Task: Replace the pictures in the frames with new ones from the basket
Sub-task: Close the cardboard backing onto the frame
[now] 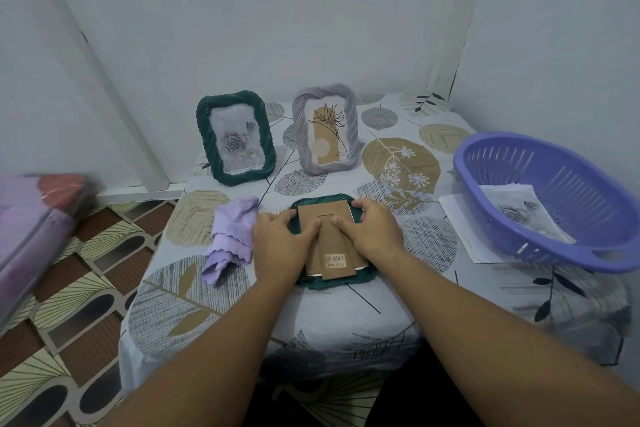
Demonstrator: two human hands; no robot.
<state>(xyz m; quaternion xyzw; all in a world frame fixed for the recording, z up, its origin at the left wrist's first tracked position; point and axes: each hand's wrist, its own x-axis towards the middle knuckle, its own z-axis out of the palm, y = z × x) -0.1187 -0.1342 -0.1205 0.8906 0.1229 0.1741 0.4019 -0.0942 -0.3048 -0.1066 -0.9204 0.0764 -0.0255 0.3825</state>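
Frames number three on the table [346,322]: a dark green frame [327,282] lies face down right under both hands, while beyond the fingertips two others stand upright, a second green frame [203,135] showing a grey rose picture and, to its right, a lilac frame [351,114] showing a tan botanical print. The left hand [282,241] and right hand [372,230] rest flat on the brown backing board [313,218] of the face-down frame, fingers fairly straight and pressing down on either side of its fold-out stand [337,263]; neither hand appears to curl round anything, though the fingertips near the frame's rim are partly hidden. Whether the board is being seated or lifted out cannot be told, so this frame counts as in progress. Well off to the right of the grip, the purple basket [554,198] sits tilted with a rose picture [519,215] lying inside it, and a white sheet [460,222] pokes out from under its rim. Just left of the left hand lies a crumpled lilac cloth [228,239]. Judging by the picture in the basket, at least one swap looks unfinished; which standing frames already hold new pictures cannot be told.
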